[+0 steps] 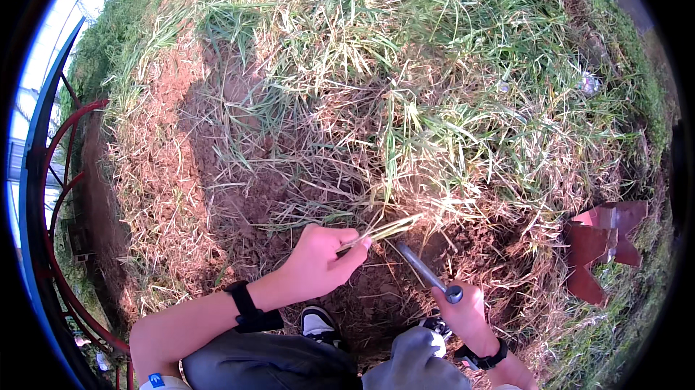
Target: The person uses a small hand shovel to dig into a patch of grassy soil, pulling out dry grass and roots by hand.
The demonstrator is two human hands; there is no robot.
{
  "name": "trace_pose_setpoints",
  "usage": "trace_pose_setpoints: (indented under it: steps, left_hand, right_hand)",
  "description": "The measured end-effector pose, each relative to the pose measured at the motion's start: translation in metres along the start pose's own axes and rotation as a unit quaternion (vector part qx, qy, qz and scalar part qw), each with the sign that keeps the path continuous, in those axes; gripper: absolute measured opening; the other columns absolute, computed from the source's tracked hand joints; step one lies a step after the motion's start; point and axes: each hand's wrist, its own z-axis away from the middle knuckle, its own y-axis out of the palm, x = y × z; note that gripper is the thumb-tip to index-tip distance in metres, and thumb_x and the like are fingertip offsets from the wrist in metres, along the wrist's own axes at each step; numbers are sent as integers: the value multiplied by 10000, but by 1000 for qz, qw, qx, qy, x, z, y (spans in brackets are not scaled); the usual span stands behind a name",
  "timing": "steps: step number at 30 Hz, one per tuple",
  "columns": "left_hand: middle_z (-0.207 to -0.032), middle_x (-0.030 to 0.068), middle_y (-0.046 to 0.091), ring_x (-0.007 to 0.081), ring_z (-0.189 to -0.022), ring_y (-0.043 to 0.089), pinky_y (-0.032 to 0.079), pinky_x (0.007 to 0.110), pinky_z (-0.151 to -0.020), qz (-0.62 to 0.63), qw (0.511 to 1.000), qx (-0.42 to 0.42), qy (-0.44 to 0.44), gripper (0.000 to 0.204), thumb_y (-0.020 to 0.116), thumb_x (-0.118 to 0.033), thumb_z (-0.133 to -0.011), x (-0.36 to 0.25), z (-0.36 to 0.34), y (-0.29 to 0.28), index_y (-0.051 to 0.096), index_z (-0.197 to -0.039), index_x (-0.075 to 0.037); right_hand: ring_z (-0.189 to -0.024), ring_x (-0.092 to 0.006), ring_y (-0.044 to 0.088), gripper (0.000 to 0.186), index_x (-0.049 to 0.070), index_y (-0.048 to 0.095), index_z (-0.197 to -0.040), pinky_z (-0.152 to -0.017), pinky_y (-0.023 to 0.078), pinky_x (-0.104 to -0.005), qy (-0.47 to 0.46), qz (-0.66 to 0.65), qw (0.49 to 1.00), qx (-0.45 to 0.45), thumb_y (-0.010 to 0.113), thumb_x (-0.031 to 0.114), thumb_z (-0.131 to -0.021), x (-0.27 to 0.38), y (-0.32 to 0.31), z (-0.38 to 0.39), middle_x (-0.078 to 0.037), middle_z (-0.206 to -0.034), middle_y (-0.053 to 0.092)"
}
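Observation:
My left hand is closed around a few long blades of grass that run up and to the right toward a tuft. My right hand grips the grey handle of a metal tool, whose shaft slants up-left into the reddish soil at the base of the grass clump. The tool's working end is hidden in soil and dry stalks. Both wrists wear black bands. The two hands are close together, the left a little higher.
Bare red earth lies left of the clump; thick green and dry grass covers the ground beyond. A rust-red metal piece sits at the right. Red and blue curved bars edge the left. My shoe and knees are below.

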Motion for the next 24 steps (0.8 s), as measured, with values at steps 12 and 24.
trace_pose_setpoints:
  steps: [12,24]
  left_hand:
    - [-560,106,478,146,-494,416,377,357,-493,-80,994,44,-62,294,646,-183,-1036,30,32,-31,629,-828,24]
    - [-579,62,503,118,-524,457,404,326,-520,-105,980,170,10,200,636,-124,-988,-4,-8,-51,664,-834,1]
  right_hand:
    - [-527,-257,667,335,2,699,-770,-521,520,-386,43,28,996,66,825,289,-888,42,-48,15,-141,-621,667]
    - [-463,-227,623,252,-15,722,-769,-481,487,-366,23,35,999,17,857,187,-838,-12,-100,50,-109,-550,610]
